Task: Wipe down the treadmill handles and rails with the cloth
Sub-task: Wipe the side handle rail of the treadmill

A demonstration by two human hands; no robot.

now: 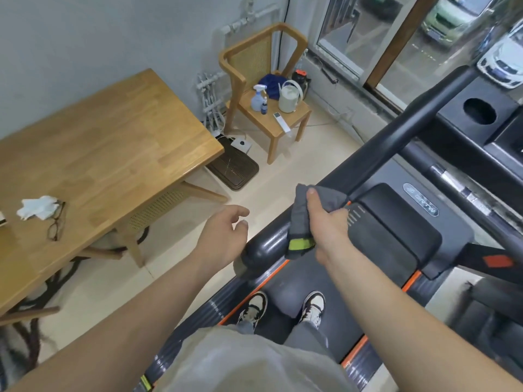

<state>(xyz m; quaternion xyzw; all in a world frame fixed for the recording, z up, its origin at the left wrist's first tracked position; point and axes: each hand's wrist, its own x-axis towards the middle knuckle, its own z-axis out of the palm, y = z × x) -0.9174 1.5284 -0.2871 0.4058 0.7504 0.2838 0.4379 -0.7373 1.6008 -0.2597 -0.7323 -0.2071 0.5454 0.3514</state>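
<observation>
- Tabletop (113,142) on the left: glasses (56,224) and a crumpled white tissue (36,207) at its near-left end, touching each other.
- Wooden chair (240,77) in the far corner. Its seat carries a spray bottle (258,99), a small dark bottle (264,106), a pale watering can (288,99), a white remote (281,121) and a blue bundle (271,84).
- Dark mat (235,168) on the floor between tabletop and chair.
- Person stands on the treadmill belt (285,278), both shoes on it. Console (479,114) is far right.
- Left handrail (402,134) runs from near centre to far right, nothing blocking it.
- Grey cloth (304,219), with a yellow-green tag at its near edge, is wrapped over the handrail close to its near end.
- Right hand (328,224) is clamped round the cloth and rail, thumb on top.
- Left hand (223,236) is released, fingers loosely curled, holding nothing, just left of the rail's near end.
</observation>
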